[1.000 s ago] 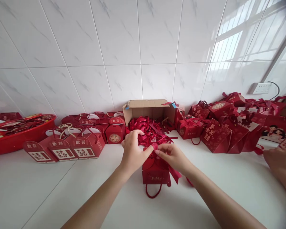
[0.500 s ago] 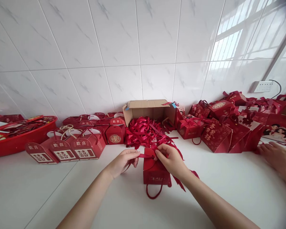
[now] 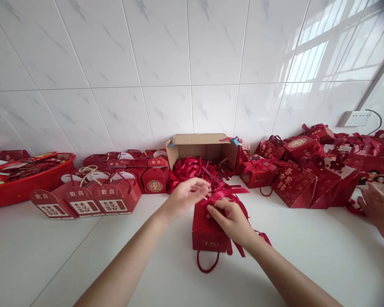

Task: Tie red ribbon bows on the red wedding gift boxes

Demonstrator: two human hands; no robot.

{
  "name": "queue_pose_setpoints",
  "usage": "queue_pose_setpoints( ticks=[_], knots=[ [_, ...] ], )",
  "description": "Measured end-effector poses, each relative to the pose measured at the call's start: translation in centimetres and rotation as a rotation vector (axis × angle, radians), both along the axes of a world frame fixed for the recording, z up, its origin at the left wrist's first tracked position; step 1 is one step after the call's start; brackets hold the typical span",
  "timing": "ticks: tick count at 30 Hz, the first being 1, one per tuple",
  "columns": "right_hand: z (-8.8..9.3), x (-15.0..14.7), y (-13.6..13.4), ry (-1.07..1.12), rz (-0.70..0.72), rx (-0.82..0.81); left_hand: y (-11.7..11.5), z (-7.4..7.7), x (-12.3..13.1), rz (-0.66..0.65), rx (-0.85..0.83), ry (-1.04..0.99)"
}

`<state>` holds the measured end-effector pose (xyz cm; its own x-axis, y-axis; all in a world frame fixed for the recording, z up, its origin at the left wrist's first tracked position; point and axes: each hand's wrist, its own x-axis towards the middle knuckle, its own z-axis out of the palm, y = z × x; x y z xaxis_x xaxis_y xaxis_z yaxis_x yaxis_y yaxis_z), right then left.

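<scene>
we had the small red gift box (image 3: 208, 233) in the middle of the white table (image 3: 173, 277), directly ahead of us, with its dark red rope handle (image 3: 208, 271) drooping on the near side. our right hand (image 3: 233, 219) was over the top of the box, thumb and forefinger pinched together on a glossy red ribbon (image 3: 224, 194), one end of which stuck out to the right above that hand. our left hand (image 3: 184, 197) was up at the box's far left corner, blurred, its fingers bent loosely toward the ribbon; we could not tell whether they gripped any of it. just behind the box, we saw a heap of red ribbons (image 3: 192, 167) spilling from an open cardboard carton (image 3: 200, 139) by the tiled wall (image 3: 166, 51). to our left stood three handled boxes (image 3: 85, 207) with pale labels, near a red basin (image 3: 28, 185) full of packets. to our right were red bags (image 3: 294, 187), and beyond them another person's hand (image 3: 379, 209) at the edge of our view.
</scene>
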<state>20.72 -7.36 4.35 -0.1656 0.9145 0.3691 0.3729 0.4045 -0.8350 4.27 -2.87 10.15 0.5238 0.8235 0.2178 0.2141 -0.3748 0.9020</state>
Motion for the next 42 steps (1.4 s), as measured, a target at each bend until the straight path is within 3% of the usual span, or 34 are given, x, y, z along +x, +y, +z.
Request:
queue_pose_setpoints(
  ticks=[4, 8, 11, 21, 24, 29, 32, 35, 37, 42],
  knots=[
    [-0.1, 0.1, -0.1, 0.017, 0.007, -0.029, -0.8, -2.2, -1.0, 0.163, 0.063, 0.188],
    [-0.4, -0.2, -0.2, 0.215, -0.068, -0.151, -1.5, -3.5, -1.2, 0.205, 0.084, 0.095],
    [-0.7, -0.4, -0.2, 0.325, -0.102, -0.154, -1.6, -4.1, -0.9, 0.19, 0.115, 0.064],
    [-0.7, 0.3, -0.4, -0.017, -0.133, -0.002, -2.0, -5.7, -0.3, 0.269, 0.263, 0.044],
    [-0.8, 0.5, -0.4, -0.008, -0.158, 0.006, -2.1, -5.9, -0.1, 0.265, 0.213, -0.001],
    [-0.7, 0.3, -0.4, 0.18, 0.075, -0.221, -1.8, -5.7, 0.6, 0.156, 0.111, -0.098],
    [-0.9, -0.1, -0.4, 0.182, 0.037, -0.221, -1.6, -5.6, 0.4, 0.181, 0.135, -0.118],
    [-1.1, -0.6, -0.5, 0.167, -0.057, -0.221, -1.6, -5.1, -0.4, 0.268, 0.246, 0.016],
    [-1.0, -0.6, -0.7, 0.155, -0.084, -0.217, -1.8, -4.8, -0.9, 0.237, 0.28, 0.146],
    [-0.1, 0.2, -1.4, 0.035, 0.006, -0.127, -1.6, -4.6, -1.3, 0.218, 0.225, 0.197]
  ],
)
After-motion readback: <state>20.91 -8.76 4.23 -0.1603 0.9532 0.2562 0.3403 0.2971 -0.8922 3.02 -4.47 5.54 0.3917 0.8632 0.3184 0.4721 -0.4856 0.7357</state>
